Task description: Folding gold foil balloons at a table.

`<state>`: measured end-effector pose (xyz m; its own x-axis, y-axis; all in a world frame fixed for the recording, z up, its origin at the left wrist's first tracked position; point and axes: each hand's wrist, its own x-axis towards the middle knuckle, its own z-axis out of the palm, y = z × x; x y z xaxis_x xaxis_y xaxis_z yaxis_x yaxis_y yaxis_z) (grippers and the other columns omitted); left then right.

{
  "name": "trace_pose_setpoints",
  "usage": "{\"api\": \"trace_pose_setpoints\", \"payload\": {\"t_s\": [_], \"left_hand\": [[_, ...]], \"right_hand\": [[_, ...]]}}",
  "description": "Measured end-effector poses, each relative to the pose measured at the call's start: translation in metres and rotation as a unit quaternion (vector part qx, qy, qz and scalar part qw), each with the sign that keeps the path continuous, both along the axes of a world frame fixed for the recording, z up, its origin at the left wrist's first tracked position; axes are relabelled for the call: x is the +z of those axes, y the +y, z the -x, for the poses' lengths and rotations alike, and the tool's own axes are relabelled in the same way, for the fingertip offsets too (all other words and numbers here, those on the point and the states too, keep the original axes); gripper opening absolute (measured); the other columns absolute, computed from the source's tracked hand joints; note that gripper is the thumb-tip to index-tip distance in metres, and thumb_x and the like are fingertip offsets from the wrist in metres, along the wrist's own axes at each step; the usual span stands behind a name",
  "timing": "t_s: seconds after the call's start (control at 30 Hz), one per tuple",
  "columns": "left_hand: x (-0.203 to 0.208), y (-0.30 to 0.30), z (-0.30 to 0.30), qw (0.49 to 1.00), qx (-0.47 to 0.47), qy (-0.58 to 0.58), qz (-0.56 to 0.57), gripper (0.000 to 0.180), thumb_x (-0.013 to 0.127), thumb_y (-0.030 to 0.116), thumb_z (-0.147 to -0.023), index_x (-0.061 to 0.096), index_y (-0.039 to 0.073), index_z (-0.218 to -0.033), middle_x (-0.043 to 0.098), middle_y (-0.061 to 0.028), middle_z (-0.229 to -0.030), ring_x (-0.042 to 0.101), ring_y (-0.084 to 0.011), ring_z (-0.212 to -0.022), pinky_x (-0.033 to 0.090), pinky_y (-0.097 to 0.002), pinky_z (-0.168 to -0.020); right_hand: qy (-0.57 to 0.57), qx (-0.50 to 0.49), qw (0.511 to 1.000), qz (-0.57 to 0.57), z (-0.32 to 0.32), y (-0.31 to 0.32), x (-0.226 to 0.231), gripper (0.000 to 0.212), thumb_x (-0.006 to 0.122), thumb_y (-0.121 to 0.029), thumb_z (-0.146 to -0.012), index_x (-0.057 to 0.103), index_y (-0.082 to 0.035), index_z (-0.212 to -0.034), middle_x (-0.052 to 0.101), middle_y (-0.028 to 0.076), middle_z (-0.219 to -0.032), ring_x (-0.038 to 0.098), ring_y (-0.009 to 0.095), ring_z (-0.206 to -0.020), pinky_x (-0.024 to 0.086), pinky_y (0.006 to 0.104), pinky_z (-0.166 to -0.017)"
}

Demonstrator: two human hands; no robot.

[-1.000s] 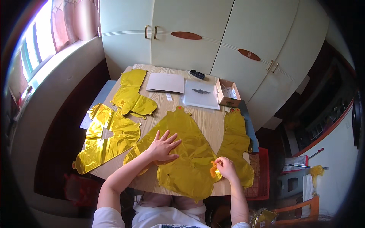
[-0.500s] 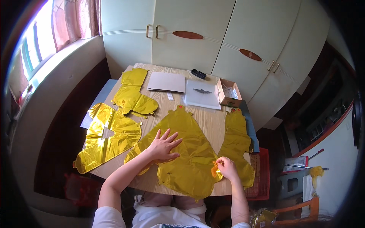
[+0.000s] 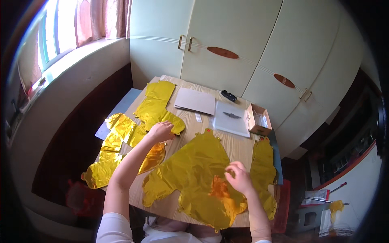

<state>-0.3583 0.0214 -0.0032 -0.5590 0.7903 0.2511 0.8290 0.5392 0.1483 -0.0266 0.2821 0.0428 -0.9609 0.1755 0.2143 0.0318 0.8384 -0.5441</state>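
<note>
**Gold foil spread flat on the table**

While the big gold foil balloon lies deflated at the near middle of the wooden table, we pinch its near-right edge with our right hand, likely to keep it flat. Our left hand reaches beyond the big balloon's far-left side, fingers curled onto another gold foil shape; we cannot tell its grip.
</note>
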Motion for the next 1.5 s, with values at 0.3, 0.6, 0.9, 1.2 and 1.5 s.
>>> {"api": "trace_pose_setpoints", "payload": {"t_s": [0.3,0.6,0.9,1.2,1.5], "left_hand": [[-0.014,-0.005,0.008,0.988,-0.002,-0.101,-0.115,0.023,0.061,0.021,-0.077,0.063,0.007,-0.096,0.068,-0.0143,-0.087,0.065,-0.0337,-0.086,0.052,-0.0438,-0.076],[-0.024,-0.015,0.016,0.981,0.05,-0.137,-0.132,0.034,0.059,0.016,-0.075,0.064,0.008,-0.108,0.069,-0.0158,-0.093,0.066,-0.0337,-0.089,0.053,-0.0431,-0.079],[-0.024,-0.017,0.017,0.957,0.083,-0.21,-0.184,0.032,0.059,0.021,-0.078,0.067,0.013,-0.108,0.071,-0.0138,-0.095,0.067,-0.0345,-0.087,0.054,-0.0426,-0.08],[-0.034,-0.014,0.024,0.94,0.133,-0.179,-0.256,0.022,0.055,0.026,-0.092,0.066,0.01,-0.102,0.068,-0.0198,-0.091,0.065,-0.0403,-0.085,0.053,-0.0471,-0.077],[-0.033,-0.011,0.02,0.934,0.145,-0.186,-0.267,0.022,0.056,0.024,-0.092,0.066,0.008,-0.104,0.068,-0.0207,-0.093,0.065,-0.041,-0.087,0.053,-0.0466,-0.078]], "right_hand": [[0.013,0.204,0.966,-0.16,0.223,-0.073,-0.018,0.042,0.062,-0.028,-0.087,0.057,-0.005,-0.122,0.06,0.014,-0.124,0.056,0.03,-0.117,0.046,0.0408,-0.098],[0.039,0.243,0.892,-0.379,0.294,-0.095,-0.062,0.019,0.051,-0.015,-0.087,0.068,-0.008,-0.085,0.07,0.006,-0.086,0.069,0.027,-0.085,0.057,0.0358,-0.073],[-0.007,0.159,0.97,-0.182,0.304,-0.091,-0.04,0.017,0.064,-0.028,-0.085,0.072,-0.017,-0.094,0.071,0.007,-0.094,0.068,0.026,-0.085,0.054,0.0383,-0.077],[0.214,0.2,0.902,-0.317,0.291,-0.097,-0.026,0.02,0.07,-0.029,-0.08,0.067,-0.012,-0.09,0.065,0.003,-0.091,0.06,0.023,-0.093,0.046,0.0375,-0.083],[0.106,0.226,0.891,-0.379,0.292,-0.088,-0.062,0.011,0.064,-0.021,-0.08,0.066,-0.013,-0.073,0.066,0.004,-0.076,0.064,0.02,-0.084,0.047,0.0352,-0.079]]}}
